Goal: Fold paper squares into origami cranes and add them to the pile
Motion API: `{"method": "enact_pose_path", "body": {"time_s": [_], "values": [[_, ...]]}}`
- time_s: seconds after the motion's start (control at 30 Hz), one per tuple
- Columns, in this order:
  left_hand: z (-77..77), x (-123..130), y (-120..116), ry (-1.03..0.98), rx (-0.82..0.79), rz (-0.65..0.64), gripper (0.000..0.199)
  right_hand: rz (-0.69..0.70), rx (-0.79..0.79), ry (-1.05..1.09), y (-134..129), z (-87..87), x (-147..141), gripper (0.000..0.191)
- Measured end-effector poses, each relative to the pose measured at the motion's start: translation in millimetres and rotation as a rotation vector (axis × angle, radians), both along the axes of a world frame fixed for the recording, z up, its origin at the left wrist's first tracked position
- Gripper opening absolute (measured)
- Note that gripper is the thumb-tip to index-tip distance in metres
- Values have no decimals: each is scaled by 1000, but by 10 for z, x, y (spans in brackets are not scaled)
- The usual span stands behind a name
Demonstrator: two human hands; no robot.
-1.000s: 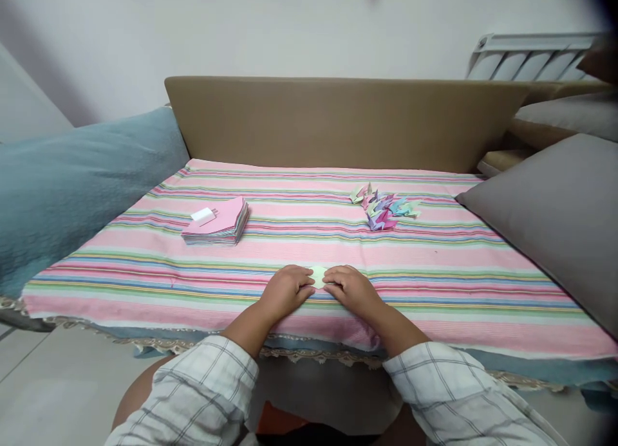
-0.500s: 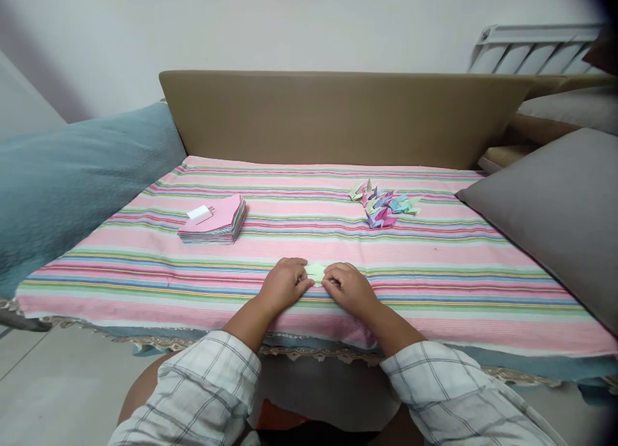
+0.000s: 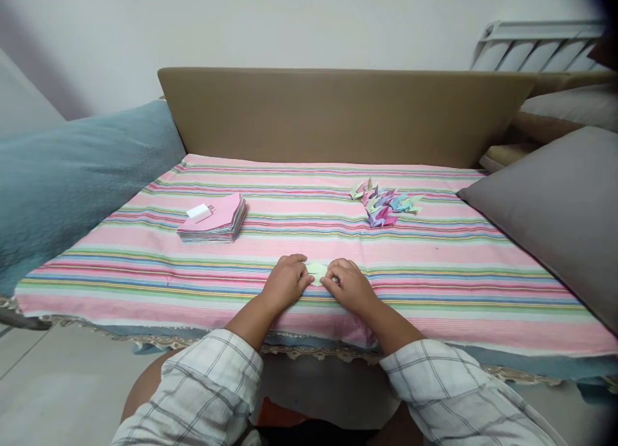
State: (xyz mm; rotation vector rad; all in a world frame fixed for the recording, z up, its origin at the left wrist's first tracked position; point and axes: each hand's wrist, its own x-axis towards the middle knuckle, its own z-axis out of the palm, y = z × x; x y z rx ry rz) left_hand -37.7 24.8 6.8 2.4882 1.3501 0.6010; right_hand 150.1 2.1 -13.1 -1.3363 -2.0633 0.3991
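A small piece of pale green folded paper (image 3: 317,273) lies on the striped cloth near its front edge, with a dark slit or crease line across it. My left hand (image 3: 286,282) grips its left end between thumb and fingers. At the opposite end, my right hand (image 3: 351,285) pinches the paper with thumb and curled fingers. Both ends of the paper are hidden under the fingers; the middle shows between the hands.
A stack of coloured paper (image 3: 212,224), pink on top, sits at the left with a white plug adapter (image 3: 199,213) on it. Several folded paper cranes (image 3: 383,204) are heaped right of centre. A grey cushion (image 3: 555,201) leans at the right, and a brown backrest (image 3: 338,118) stands behind.
The fingers of my right hand have shifted slightly on the paper, and a little more of its right part shows. My left hand stays at the left end.
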Motion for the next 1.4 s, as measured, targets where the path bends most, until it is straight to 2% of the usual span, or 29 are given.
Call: {"method": "enact_pose_path", "body": {"time_s": [0.33, 0.83, 1.1, 1.4], "values": [[-22, 1, 1, -15, 6, -7, 16, -45, -40, 64, -11, 11, -35, 6], [-20, 45, 1, 30, 8, 38, 17, -147, -87, 2, 53, 13, -149, 13], [-35, 50, 2, 31, 20, 46, 17, -144, -65, -46, 71, -5, -161, 16], [-58, 41, 20, -37, 0, 65, 16, -124, -114, 81, 93, -4, -99, 6]]}}
